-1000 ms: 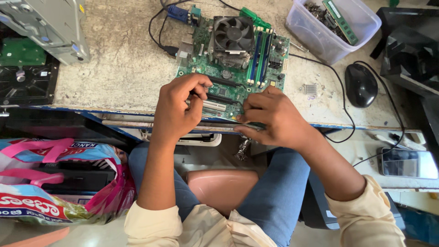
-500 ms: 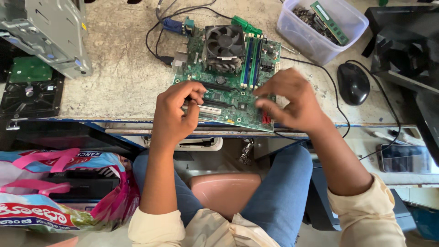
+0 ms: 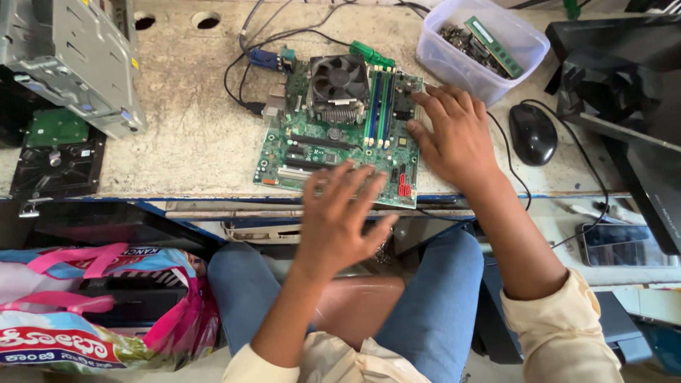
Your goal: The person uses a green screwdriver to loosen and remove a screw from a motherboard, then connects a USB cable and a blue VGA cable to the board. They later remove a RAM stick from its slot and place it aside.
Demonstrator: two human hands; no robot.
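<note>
Head view: over a green motherboard [image 3: 340,131] at the workbench's near edge, the left hand [image 3: 344,220] hovers with fingers spread, holding nothing; the right hand [image 3: 454,138], open, flanks its right edge. Steadying both edges before lifting looks wisest.

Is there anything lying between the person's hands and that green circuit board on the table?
Nothing visible. The right hand lies at the right edge of the green circuit board, fingers spread, and the left hand hangs open over its near edge. The mouse and plastic tub sit off to the right.
</note>
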